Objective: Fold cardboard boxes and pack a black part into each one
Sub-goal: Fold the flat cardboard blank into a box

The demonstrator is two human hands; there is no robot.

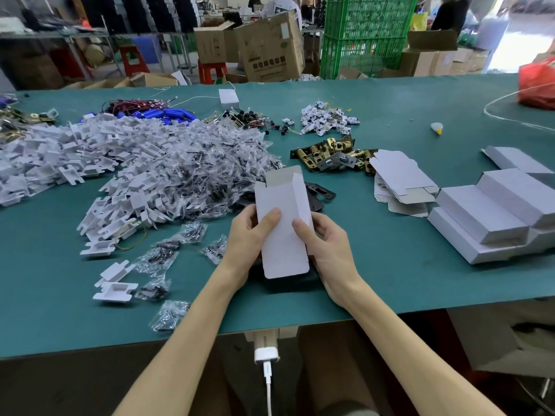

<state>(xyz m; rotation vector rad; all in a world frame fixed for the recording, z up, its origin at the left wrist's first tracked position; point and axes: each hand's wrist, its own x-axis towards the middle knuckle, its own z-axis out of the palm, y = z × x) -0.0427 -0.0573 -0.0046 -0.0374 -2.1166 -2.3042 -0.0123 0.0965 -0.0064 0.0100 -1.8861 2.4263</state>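
Note:
A white cardboard box [283, 232] is held above the green table [390, 289], long side pointing away from me, with its far end flaps open. My left hand [249, 235] grips its left edge, thumb lying on the top face. My right hand [327, 247] grips its right edge, thumb also on top. Black flat parts [319, 192] lie on the table just beyond the box, partly hidden by it. A dark shape [288, 283] shows under the box's near end.
Folded white boxes [495, 223] are stacked at the right, flat box blanks [402, 181] beside them. Brass latch parts [333, 154] lie behind. A heap of white plastic trays [90, 151] and bagged screws [210, 175] fills the left. A charger [265, 352] hangs at the table's front edge.

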